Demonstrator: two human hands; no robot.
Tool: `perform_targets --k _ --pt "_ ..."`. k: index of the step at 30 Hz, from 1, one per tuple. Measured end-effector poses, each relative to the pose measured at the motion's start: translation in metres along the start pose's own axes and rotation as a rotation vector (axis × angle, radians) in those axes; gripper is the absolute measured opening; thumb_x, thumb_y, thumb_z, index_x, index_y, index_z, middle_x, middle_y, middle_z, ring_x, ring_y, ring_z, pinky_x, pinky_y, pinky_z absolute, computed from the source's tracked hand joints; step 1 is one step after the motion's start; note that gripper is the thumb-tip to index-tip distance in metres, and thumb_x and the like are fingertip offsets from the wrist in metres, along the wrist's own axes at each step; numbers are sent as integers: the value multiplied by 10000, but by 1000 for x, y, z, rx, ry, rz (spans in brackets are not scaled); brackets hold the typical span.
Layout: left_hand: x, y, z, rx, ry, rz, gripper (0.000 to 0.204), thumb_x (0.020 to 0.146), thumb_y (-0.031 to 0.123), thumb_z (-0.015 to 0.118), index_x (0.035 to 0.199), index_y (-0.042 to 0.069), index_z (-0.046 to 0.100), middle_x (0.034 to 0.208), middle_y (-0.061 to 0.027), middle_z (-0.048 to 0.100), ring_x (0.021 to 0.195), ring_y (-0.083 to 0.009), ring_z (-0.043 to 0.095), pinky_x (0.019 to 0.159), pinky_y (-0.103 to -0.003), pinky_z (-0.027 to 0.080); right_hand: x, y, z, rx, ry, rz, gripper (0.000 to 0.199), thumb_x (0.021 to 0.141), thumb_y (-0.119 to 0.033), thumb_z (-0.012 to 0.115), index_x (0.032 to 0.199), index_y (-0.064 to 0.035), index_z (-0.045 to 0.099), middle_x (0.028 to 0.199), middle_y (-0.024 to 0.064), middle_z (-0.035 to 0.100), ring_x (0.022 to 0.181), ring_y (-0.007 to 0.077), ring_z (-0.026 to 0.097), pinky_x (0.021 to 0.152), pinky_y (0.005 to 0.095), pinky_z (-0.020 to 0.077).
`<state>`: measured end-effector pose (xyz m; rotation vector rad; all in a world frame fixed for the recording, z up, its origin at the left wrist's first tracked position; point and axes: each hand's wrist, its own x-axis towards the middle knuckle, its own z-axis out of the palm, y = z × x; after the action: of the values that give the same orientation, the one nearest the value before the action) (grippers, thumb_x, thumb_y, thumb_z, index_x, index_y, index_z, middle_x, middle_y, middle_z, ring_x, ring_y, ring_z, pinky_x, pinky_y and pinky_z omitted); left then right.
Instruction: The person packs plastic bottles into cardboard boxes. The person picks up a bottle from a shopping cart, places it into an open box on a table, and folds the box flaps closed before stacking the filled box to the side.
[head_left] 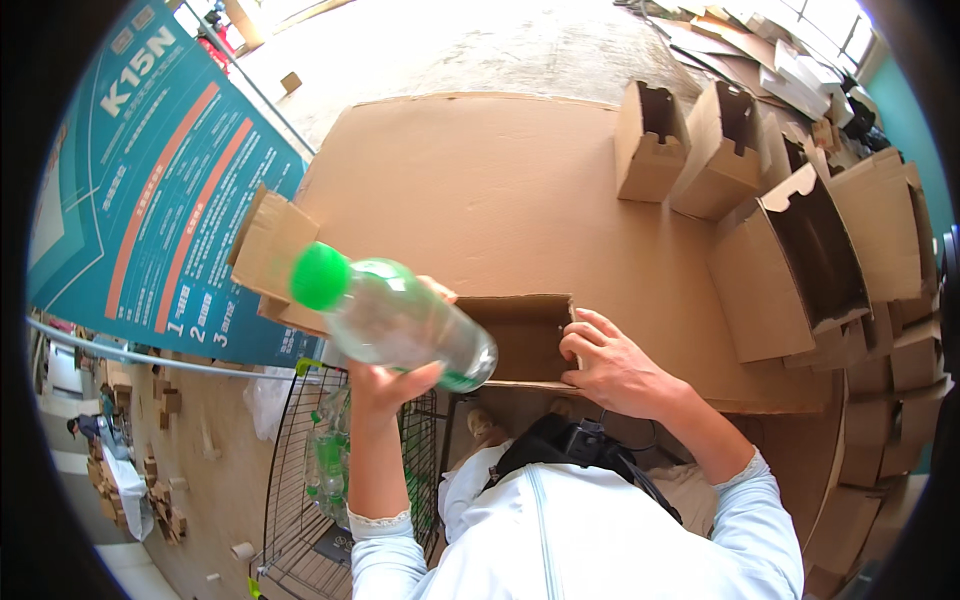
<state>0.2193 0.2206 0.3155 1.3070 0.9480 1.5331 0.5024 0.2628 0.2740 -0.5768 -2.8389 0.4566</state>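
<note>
Left hand (385, 385) grips a clear plastic bottle (395, 315) with a green cap, tilted above the open carton (520, 335), not yet inside. Right hand (615, 370) clasps the carton's rim, steadying it on the cardboard-covered bench (500, 190). More bottles wait in the wire basket (300, 500); folded brown cartons (720, 150) stand empty behind. Packing looks barely begun.

Big cardboard sheet (480, 190) is bare from 9 to 12 o'clock of the open box (520, 340), so there's free passage across it. Upright cartons (690, 140) block 1 o'clock; large open carton (810, 260) and stacked boxes (900, 370) wall off 3. Wire basket (310, 490) w/ bottles crowds 7. Blue banner (150, 190) closes 9–10, probably upright.
</note>
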Motion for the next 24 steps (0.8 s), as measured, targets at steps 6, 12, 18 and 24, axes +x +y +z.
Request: perform_targets --k 6,12,18,24 --pt "30 -21 25 465 -445 -116 694 645 187 857 1225 41 504 1069 -144 652 1022 -238 647 878 -358 517 -14 -2 13 88 196 109 97 684 -125 696 768 -80 712 990 99 517 1132 267 503 1136 468 338" --pt "70 -29 22 696 -951 -430 708 596 215 848 1198 -14 556 1044 -205 672 955 -332 656 882 -380 504 -17 -8 25 78 288 155 61 703 -108 684 729 -53 691 934 98 525 1088 267 521 1088 442 376" --pt "64 -98 6 1231 -1280 -401 830 596 267 816 1280 -38 458 1053 -248 651 1017 -387 627 898 -425 508 -6 -14 38 96 349 162 77 725 -89 686 776 -32 675 918 85 524 1036 265 540 955 396 460" --pt "54 -131 28 1620 -1430 -487 736 725 289 819 1311 -11 490 1154 -206 666 1078 -347 648 879 -424 544 4 -14 44 136 370 155 62 760 -69 693 769 -18 659 922 90 531 1017 270 554 895 377 495"
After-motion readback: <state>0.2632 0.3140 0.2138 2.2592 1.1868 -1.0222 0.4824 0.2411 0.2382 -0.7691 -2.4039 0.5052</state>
